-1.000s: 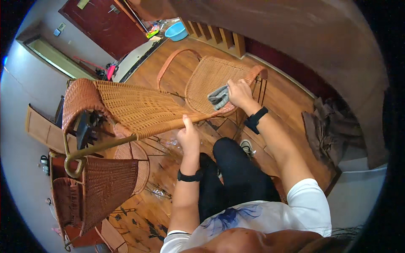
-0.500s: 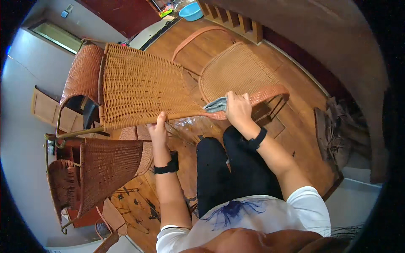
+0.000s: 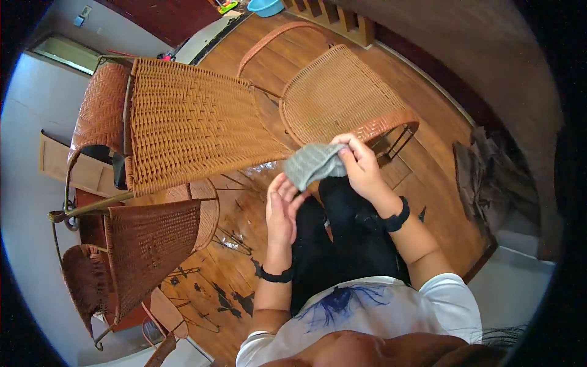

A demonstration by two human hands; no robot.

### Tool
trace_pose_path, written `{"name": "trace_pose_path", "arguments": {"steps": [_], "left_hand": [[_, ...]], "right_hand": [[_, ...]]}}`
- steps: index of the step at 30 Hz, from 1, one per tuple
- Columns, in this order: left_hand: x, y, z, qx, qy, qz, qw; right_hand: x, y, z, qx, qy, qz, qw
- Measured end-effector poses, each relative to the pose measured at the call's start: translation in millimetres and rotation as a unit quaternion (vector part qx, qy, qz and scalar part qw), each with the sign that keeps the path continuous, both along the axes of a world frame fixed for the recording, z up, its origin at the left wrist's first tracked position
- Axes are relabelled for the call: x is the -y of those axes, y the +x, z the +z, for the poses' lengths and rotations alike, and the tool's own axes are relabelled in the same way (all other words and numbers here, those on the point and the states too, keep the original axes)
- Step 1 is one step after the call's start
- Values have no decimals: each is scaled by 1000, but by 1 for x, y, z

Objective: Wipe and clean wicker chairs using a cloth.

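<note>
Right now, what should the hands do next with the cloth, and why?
Probably fold it. The right hand pinches the grey cloth off the wicker chair, and the left hand sits open just under it, ready to take the loose end.

Right hand (image 3: 361, 168) fingers pinched; left hand (image 3: 282, 208) open.
</note>
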State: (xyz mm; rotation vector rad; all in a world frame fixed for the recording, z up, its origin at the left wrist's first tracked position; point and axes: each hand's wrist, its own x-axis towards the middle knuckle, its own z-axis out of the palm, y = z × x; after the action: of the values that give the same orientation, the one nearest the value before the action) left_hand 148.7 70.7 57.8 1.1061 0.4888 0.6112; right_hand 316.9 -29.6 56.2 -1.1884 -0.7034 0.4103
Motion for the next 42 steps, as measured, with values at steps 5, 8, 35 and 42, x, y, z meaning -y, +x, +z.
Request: {"name": "trace_pose_path", "arguments": {"steps": [5,8,35,42], "left_hand": [[12,10,5,25,-164,-70,984],[14,8,-4,-2,-142,-32,989],[25,4,-18,0,105,34,994],[26,17,-12,-30,138,108,984]], "right_hand": [[26,-13,13,207,-26,1,978],[31,-8,17,260,-7,65,963],[49,17,17,-22,-123,216,968],[42,16,2,0,-80,122,989]]}}
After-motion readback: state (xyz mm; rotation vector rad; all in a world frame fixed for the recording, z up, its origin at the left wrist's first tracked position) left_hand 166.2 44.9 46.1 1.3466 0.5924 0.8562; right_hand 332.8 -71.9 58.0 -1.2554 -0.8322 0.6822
